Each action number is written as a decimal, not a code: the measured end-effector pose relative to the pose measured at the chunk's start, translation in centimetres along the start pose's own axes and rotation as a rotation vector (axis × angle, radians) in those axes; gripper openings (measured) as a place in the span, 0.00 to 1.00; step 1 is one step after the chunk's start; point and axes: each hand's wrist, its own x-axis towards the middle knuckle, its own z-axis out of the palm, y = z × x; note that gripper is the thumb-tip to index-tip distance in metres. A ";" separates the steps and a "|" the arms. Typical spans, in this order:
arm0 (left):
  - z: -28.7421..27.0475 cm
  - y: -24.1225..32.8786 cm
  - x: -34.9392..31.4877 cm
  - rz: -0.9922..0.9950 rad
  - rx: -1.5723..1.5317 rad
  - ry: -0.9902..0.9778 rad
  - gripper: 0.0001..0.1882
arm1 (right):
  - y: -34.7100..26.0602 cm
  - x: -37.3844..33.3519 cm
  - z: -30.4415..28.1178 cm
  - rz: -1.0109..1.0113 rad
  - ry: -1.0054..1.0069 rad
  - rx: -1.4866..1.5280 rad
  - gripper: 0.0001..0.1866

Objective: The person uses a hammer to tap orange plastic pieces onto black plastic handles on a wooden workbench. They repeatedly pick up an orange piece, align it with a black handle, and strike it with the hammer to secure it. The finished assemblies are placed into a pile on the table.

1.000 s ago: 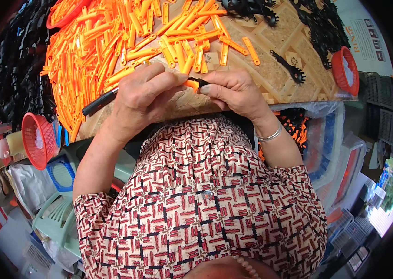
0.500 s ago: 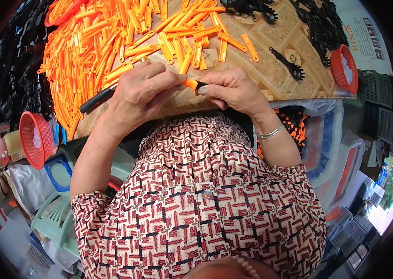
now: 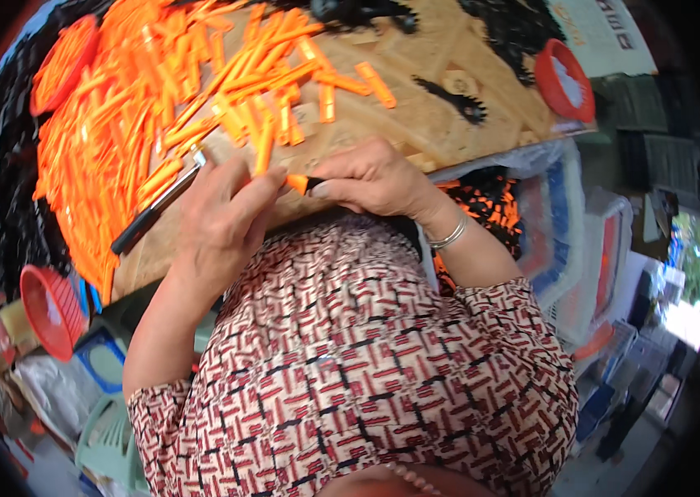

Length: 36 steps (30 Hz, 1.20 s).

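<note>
Both of my hands meet above the table's front edge, pinching a small orange plastic piece with a black end (image 3: 297, 182). My left hand (image 3: 221, 211) closes on its orange side. Thumb and fingers of my right hand (image 3: 376, 180) grip the black end. Much of the piece is hidden by fingers. Along the outer side of my left hand runs a black-handled tool (image 3: 153, 212) with a metal tip; whether that hand also holds it I cannot make out. Just beyond the hands lie loose long orange plastic strips (image 3: 265, 142).
A big heap of orange strips (image 3: 93, 166) covers the table's left, with black parts beyond. One black toothed part (image 3: 453, 101) lies on the patterned tabletop (image 3: 399, 124). Red baskets stand at the left (image 3: 53, 313) and right (image 3: 563, 81) edges. A bin of orange and black pieces (image 3: 482, 217) is below right.
The whole view has tilted and shifted, so the table and heap sit further left. My hands keep their pinch on the piece. More of the tool's metal tip shows beside my left hand.
</note>
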 end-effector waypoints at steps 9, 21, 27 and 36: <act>1.7 -2.8 2.1 -0.267 -0.206 0.234 0.26 | 1.7 -1.8 -7.1 0.125 0.533 -1.337 0.09; 1.9 -6.0 2.3 -0.203 -0.060 0.154 0.14 | 7.0 -4.5 -12.4 0.137 0.586 -1.158 0.14; 3.8 -6.9 7.6 -0.146 0.111 0.171 0.13 | 8.5 -4.0 -14.0 0.282 0.899 -0.970 0.22; 6.4 -8.1 10.7 -0.141 0.204 0.073 0.14 | 8.1 -3.0 -14.8 0.312 0.981 -1.016 0.21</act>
